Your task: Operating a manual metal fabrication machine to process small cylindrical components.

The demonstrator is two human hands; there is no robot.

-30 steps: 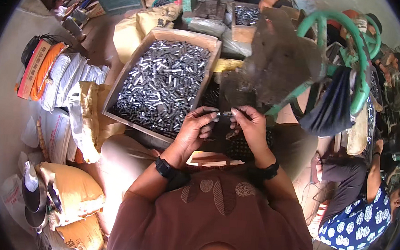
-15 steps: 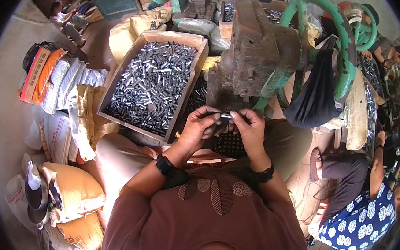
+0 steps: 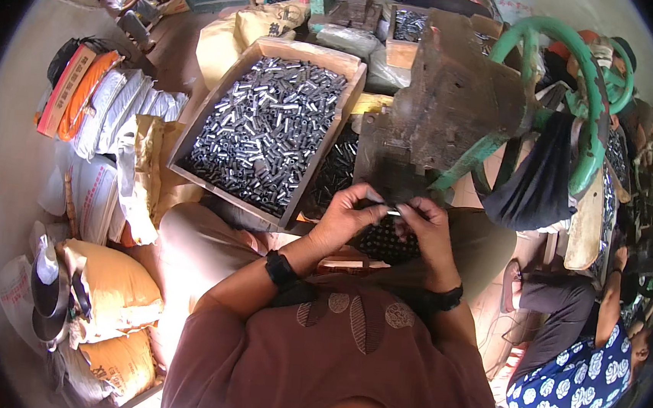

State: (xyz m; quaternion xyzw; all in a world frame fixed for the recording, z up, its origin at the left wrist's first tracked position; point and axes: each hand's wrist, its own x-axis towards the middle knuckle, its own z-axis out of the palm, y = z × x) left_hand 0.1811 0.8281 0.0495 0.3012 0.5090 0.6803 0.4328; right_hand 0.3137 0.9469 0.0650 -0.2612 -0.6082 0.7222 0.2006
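Observation:
Between my two hands a small shiny metal tube (image 3: 393,212) is pinched, just in front of a heavy, dark iron press (image 3: 465,100). My left hand (image 3: 353,212) is closed, thumb and fingertips on the tube's left end. At its right end the fingers of my right hand (image 3: 426,223) are also pinched together. My fingertips cover much of the piece. To the left of the press, a shallow wooden box (image 3: 315,55) is heaped with similar short metal tubes (image 3: 267,126). The press's lower working part lies in shadow, just beyond my hands.
A green handwheel (image 3: 597,125) curves at the press's right, with a dark cloth (image 3: 531,186) hanging by it. Stuffed sacks (image 3: 116,291) line the left side. A co-worker in a blue flowered top (image 3: 581,374) sits at the right. Another wooden box (image 3: 401,54) stands behind.
The whole view has shifted, so press and box appear farther right. My hands have drawn slightly back from the press, the tube still between them.

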